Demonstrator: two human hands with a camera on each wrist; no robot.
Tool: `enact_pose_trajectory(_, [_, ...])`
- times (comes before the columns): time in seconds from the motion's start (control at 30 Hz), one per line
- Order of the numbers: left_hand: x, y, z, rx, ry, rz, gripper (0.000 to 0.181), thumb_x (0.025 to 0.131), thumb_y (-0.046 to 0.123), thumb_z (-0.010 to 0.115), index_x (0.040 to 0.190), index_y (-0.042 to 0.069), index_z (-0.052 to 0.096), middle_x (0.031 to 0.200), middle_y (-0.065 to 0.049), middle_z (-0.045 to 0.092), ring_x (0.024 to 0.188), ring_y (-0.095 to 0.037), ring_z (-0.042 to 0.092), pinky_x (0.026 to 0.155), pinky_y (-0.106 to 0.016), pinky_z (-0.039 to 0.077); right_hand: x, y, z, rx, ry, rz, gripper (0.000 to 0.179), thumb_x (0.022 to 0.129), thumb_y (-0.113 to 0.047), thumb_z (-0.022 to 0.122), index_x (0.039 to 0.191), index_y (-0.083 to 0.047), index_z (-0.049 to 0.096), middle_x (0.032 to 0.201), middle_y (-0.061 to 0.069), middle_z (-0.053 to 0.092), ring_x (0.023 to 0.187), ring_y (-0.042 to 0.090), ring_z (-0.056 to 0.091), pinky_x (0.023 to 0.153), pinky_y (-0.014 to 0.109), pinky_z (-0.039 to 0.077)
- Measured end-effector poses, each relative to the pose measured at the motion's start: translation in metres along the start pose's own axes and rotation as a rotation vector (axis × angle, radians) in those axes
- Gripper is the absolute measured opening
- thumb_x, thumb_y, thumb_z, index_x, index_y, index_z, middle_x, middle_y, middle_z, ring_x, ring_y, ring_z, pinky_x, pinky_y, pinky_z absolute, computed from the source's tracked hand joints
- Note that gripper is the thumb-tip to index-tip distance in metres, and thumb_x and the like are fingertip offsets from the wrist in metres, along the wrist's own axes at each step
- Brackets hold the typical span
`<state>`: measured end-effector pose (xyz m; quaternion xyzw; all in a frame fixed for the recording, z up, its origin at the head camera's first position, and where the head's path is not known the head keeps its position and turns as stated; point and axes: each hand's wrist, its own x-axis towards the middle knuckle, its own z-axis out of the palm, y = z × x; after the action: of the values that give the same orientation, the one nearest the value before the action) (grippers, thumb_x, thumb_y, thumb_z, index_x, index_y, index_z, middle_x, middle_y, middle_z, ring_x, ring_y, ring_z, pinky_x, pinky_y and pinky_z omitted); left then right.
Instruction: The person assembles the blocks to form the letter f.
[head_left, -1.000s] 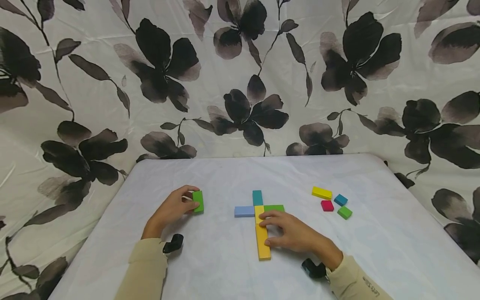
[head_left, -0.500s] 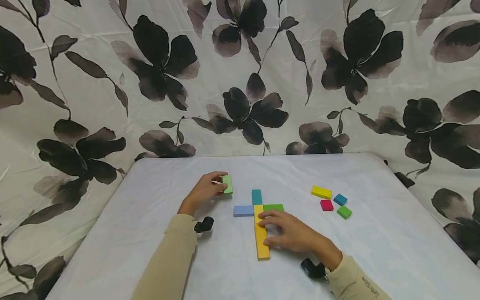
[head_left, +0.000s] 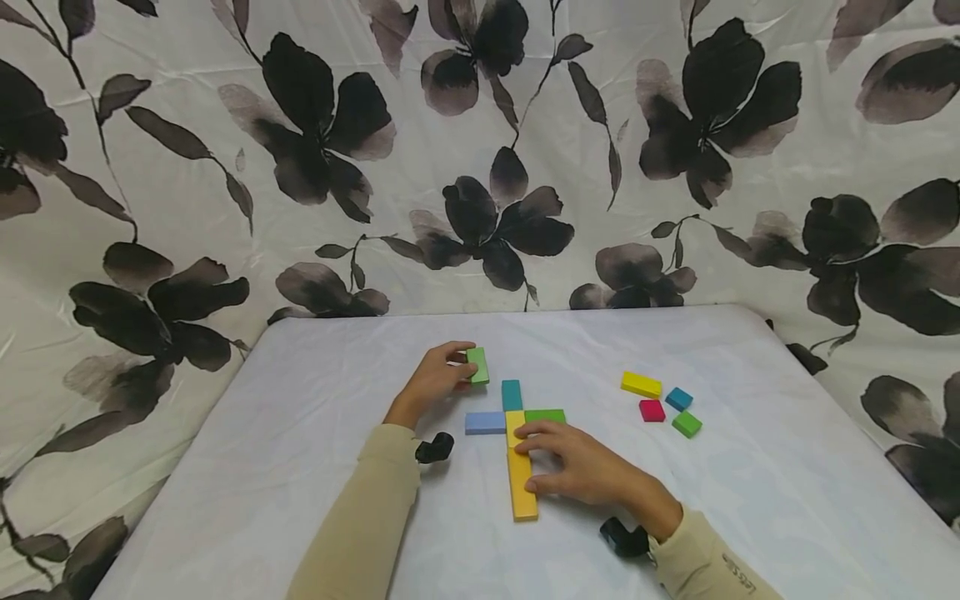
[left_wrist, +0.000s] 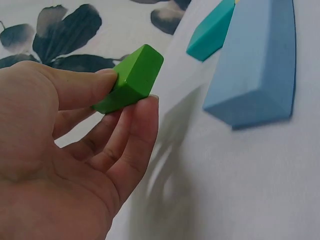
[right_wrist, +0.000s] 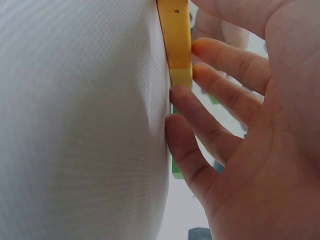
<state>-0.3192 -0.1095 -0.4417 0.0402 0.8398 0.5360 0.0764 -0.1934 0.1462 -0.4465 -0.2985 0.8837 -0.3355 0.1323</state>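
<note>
My left hand (head_left: 433, 379) pinches a green wooden block (head_left: 477, 367) between thumb and fingertips. The left wrist view shows that block (left_wrist: 136, 76) raised over the cloth, its shadow below. Just to its lower right in the head view lies a teal block (head_left: 512, 395), topping a cross-shaped layout. A light blue block (head_left: 484, 423) forms the left arm, another green block (head_left: 545, 415) the right. Two yellow blocks make the stem, a shorter upper one (head_left: 513, 422) and a long lower one (head_left: 522, 492). Fingertips of my right hand (head_left: 588, 468) touch the yellow blocks, fingers loosely bent.
Right of the layout lie loose blocks: yellow (head_left: 641, 384), red (head_left: 652, 411), blue (head_left: 679, 399) and green (head_left: 687, 424). A white cloth (head_left: 300, 517) covers the table. Behind it hangs a floral sheet (head_left: 420, 150). Black wrist cameras sit under both wrists.
My left hand has carried the green block rightward and farther back, from the left side to near the teal block. My right hand has stayed at the yellow blocks.
</note>
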Motion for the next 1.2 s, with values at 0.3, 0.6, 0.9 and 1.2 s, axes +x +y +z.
enact_pose_trajectory(0.3, [0.009, 0.008, 0.010, -0.049, -0.013, -0.013, 0.045, 0.096, 0.011, 0.068, 0.140, 0.013, 0.059, 0.129, -0.014, 0.057, 0.093, -0.023, 0.065, 0.077, -0.030, 0.059, 0.000, 0.001, -0.001, -0.009, 0.003, 0.004, 0.046, 0.089, -0.041, 0.076, 0.130, -0.022, 0.067, 0.146, -0.008, 0.049, 0.136, 0.021, 0.042, 0.112, 0.053, 0.035])
enact_pose_trajectory(0.6, [0.024, 0.012, 0.025, -0.038, 0.018, -0.013, 0.042, 0.096, 0.007, 0.067, 0.138, 0.009, 0.060, 0.127, -0.017, 0.057, 0.088, -0.022, 0.066, 0.071, -0.028, 0.059, 0.001, 0.002, 0.000, -0.003, 0.003, 0.019, 0.046, 0.089, -0.043, 0.076, 0.130, -0.024, 0.067, 0.146, -0.010, 0.049, 0.137, 0.021, 0.041, 0.112, 0.053, 0.035])
enact_pose_trajectory(0.9, [0.029, 0.018, 0.036, -0.004, 0.044, -0.042, 0.040, 0.095, 0.005, 0.067, 0.134, 0.010, 0.063, 0.123, -0.016, 0.059, 0.084, -0.020, 0.063, 0.065, -0.026, 0.058, 0.000, 0.001, 0.001, -0.006, 0.006, 0.009, 0.045, 0.089, -0.041, 0.076, 0.130, -0.023, 0.068, 0.146, -0.009, 0.049, 0.137, 0.021, 0.041, 0.113, 0.053, 0.034])
enact_pose_trajectory(1.2, [0.036, 0.020, 0.044, 0.043, 0.037, -0.041, 0.037, 0.094, 0.006, 0.068, 0.131, 0.011, 0.067, 0.120, -0.015, 0.063, 0.087, -0.020, 0.066, 0.065, -0.027, 0.058, -0.001, 0.001, 0.001, -0.017, 0.008, 0.008, 0.045, 0.089, -0.041, 0.076, 0.130, -0.023, 0.067, 0.145, -0.009, 0.049, 0.136, 0.021, 0.042, 0.112, 0.052, 0.035])
